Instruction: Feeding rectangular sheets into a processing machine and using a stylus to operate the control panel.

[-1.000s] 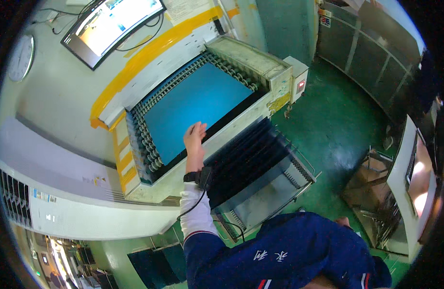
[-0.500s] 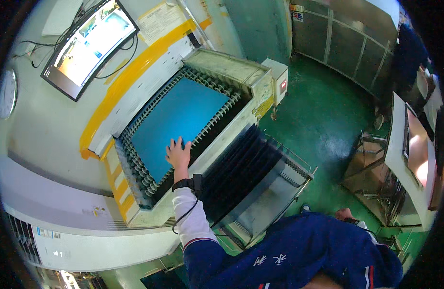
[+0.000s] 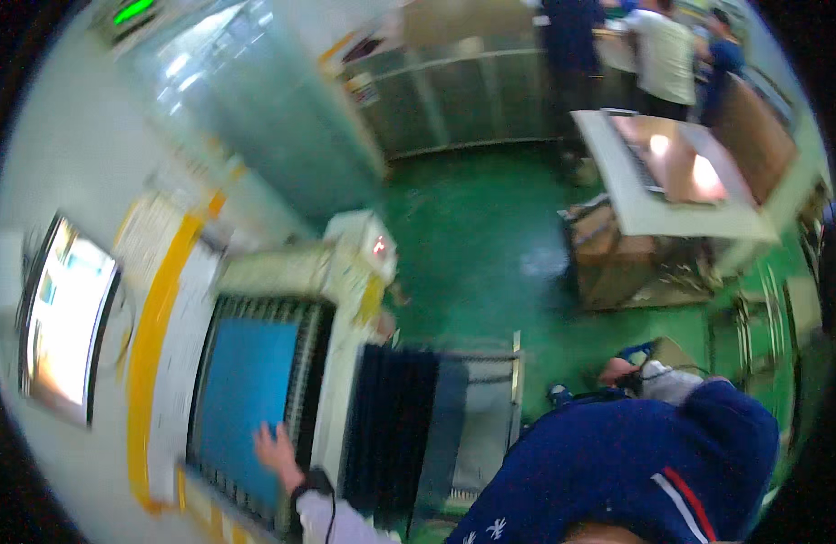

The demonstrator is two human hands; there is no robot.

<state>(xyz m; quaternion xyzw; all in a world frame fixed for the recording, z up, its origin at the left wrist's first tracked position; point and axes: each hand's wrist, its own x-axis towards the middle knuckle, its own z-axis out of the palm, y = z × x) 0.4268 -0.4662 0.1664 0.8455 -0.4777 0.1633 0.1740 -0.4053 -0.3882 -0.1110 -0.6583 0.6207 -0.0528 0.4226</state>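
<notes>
A flat blue panel (image 3: pixel 246 372) lies on the rollers of a conveyor machine (image 3: pixel 323 363) at the left. Over its near right part is my left hand (image 3: pixel 277 453), open, with the fingers spread; whether they touch the panel I cannot tell. A dark band circles that wrist. My right hand (image 3: pixel 620 372) is farther right, beyond my blue jacket, small and blurred. Its fingers cannot be made out, nor whether they hold anything. Between the machine and my body stands a rack (image 3: pixel 516 390) with several dark upright panels (image 3: pixel 391 426).
A lit screen (image 3: pixel 69 317) is at the left wall. The machine's control box (image 3: pixel 368 245) has a red display. Across the green floor (image 3: pixel 472 236) stands a white table (image 3: pixel 631 195) with a shiny copper-coloured sheet (image 3: pixel 676 163). Other people (image 3: pixel 665 59) stand at the back right.
The view has swung to the right, bringing the white table and other people further into sight. My left hand stays over the near part of the blue panel, fingers spread.
</notes>
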